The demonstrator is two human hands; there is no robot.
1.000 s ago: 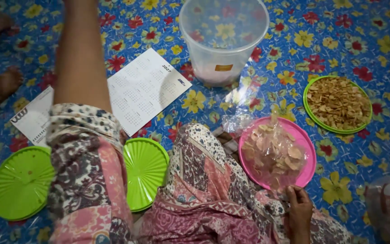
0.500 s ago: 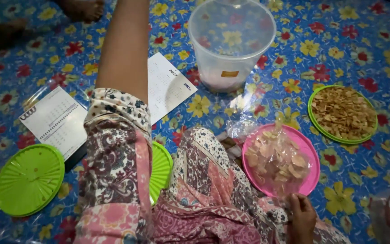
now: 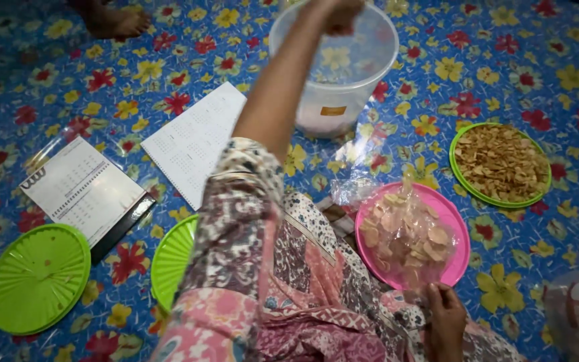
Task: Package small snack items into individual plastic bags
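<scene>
Two green lids, one [image 3: 37, 278] at the left edge and another [image 3: 172, 258] partly hidden under a patterned sleeve, lie on a blue floor mat [image 3: 557, 40] printed with red and yellow flowers. The left hand [image 3: 335, 13] is raised above the rim of a clear plastic tub [image 3: 343, 87], its fingers bunched together; whether they hold anything cannot be told through the blur. The right hand [image 3: 445, 315] rests low near the person's lap, fingertips pinching the edge of a clear plastic bag of pale crackers [image 3: 407, 231], which lies on a pink plate [image 3: 460, 234]. Beyond it, well apart, a green plate [image 3: 460, 137] carries a heap of small brown chips [image 3: 500, 161]. Two printed calendar sheets [image 3: 192, 144] and [image 3: 82, 188] lie flat on the mat between the tub and the green lids. Someone else's bare foot [image 3: 115, 20] shows at the top left.
</scene>
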